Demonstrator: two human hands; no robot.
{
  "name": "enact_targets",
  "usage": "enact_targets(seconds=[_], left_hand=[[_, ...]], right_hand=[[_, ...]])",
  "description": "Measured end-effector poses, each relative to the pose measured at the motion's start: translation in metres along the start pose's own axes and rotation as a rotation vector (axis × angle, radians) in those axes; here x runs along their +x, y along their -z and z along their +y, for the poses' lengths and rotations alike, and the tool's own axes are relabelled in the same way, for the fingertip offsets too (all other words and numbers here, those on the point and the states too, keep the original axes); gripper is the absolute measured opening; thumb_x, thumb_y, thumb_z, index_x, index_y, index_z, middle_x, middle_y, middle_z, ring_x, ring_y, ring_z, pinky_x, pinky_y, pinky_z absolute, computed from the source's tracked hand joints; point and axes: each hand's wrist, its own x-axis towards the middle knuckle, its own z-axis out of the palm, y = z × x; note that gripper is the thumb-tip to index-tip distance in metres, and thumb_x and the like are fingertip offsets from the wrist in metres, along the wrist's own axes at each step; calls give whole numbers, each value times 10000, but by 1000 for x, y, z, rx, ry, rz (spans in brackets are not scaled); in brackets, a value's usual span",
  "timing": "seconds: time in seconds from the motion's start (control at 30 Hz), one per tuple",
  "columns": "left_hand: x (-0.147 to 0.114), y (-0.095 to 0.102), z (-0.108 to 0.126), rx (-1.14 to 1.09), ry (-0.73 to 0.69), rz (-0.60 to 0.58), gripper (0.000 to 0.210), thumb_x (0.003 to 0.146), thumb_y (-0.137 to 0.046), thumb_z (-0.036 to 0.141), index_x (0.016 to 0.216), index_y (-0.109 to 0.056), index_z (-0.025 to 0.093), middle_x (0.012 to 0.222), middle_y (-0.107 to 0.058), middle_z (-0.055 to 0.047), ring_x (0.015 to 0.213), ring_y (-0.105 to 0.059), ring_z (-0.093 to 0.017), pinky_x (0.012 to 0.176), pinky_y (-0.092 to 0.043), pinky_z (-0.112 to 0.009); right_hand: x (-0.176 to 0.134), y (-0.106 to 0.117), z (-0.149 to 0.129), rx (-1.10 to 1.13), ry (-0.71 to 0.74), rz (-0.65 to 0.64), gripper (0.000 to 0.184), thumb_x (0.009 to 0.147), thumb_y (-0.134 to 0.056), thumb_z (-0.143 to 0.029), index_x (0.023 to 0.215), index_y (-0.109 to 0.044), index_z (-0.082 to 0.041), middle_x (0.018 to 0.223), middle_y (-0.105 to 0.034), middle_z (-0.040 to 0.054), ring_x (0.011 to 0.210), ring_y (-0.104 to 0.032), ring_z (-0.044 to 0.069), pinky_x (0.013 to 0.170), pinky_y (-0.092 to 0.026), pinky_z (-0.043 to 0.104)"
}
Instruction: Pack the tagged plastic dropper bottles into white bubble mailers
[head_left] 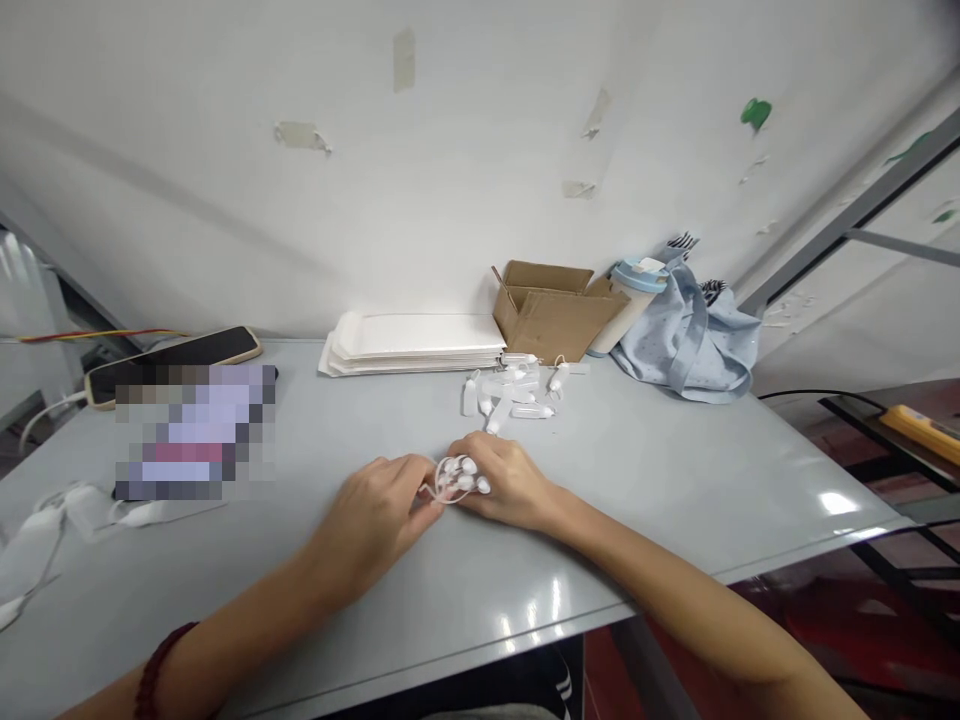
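Note:
In the head view, a bunch of small white-capped plastic pieces (466,470) sits upright in my right hand (514,485), whose fingers are wrapped round it. Thin white cord loops hang off the caps toward the left. My left hand (386,505) meets the bunch from the left, thumb and fingers pinching at the cord. Its fingertips are partly hidden, as are the lower ends of the bunch. Just beyond the hands lies a loose pile of similar clear pieces (517,395) with white caps and cords.
Behind the pile stand a stack of white envelopes (412,345), an open cardboard box (559,315), a lidded cup (630,300) and a light blue cloth bag (690,340). Two phones, one dark (176,360) and one blurred (202,430), lie left, near more corded pieces (150,512).

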Motion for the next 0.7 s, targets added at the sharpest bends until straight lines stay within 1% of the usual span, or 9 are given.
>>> enact_targets(seconds=[0.1,0.17,0.27,0.37,0.43,0.5,0.53,0.6,0.7], left_hand=[[0,1,2,-134,70,-95,132,875,-425,244,846,-536,178,685,-569,0,568,-503,-137,534,-356,-249],[2,2,4,-209,152,-138,159,841,-439,273,725,-503,186,630,-531,12,540,-464,-132,519,-327,-252],[7,5,6,-426,424,-213,291,785,-489,344,556,-382,200,481,-421,45,454,-388,-111,470,-278,-247],[15,13,2,-902,721,-293,320,787,-502,392,556,-405,193,471,-433,51,405,-387,-91,428,-308,-229],[21,21,-3,-1241,855,-218,236,768,-520,369,634,-464,184,589,-516,31,433,-416,-85,404,-333,-214],[25,29,-8,-1446,924,-70,121,718,-548,298,737,-511,184,717,-552,16,490,-445,-86,394,-347,-198],[25,33,-10,-1474,925,-21,114,700,-562,269,767,-524,185,731,-545,18,503,-442,-84,392,-348,-191],[25,37,-11,-1371,878,-34,103,720,-578,274,739,-538,180,640,-480,41,463,-374,-71,371,-313,-181],[19,36,-7,-920,661,-90,216,792,-583,352,675,-559,172,523,-371,68,428,-295,-64,374,-265,-181]], right_hand=[[0,-1,0,3,0,-10,249,816,-615,-285,1008,-502,-174,878,-642,74,737,-590,159,620,-466,259],[0,-2,-1,-14,10,-15,247,813,-616,-278,1006,-501,-176,864,-643,69,733,-590,157,610,-457,253],[0,-1,0,-84,18,-1,231,813,-599,-245,1007,-496,-173,859,-644,74,735,-587,163,569,-430,245],[2,3,1,-162,-23,47,216,810,-570,-189,1010,-491,-167,874,-648,88,742,-585,172,555,-411,248],[3,6,1,-157,-79,46,234,799,-576,-177,1016,-489,-169,897,-651,93,756,-588,172,587,-427,258],[5,8,-1,-117,-141,5,279,776,-604,-174,1031,-489,-176,933,-653,93,785,-595,174,636,-450,272],[5,8,-2,-93,-170,-22,310,759,-620,-169,1040,-489,-180,952,-653,93,803,-600,178,660,-459,280],[6,8,-6,-39,-222,-73,374,722,-642,-150,1061,-488,-184,978,-653,89,827,-606,187,691,-469,294],[7,9,-11,71,-277,-128,435,696,-642,-146,1094,-473,-191,971,-656,67,794,-611,180,673,-472,287]])
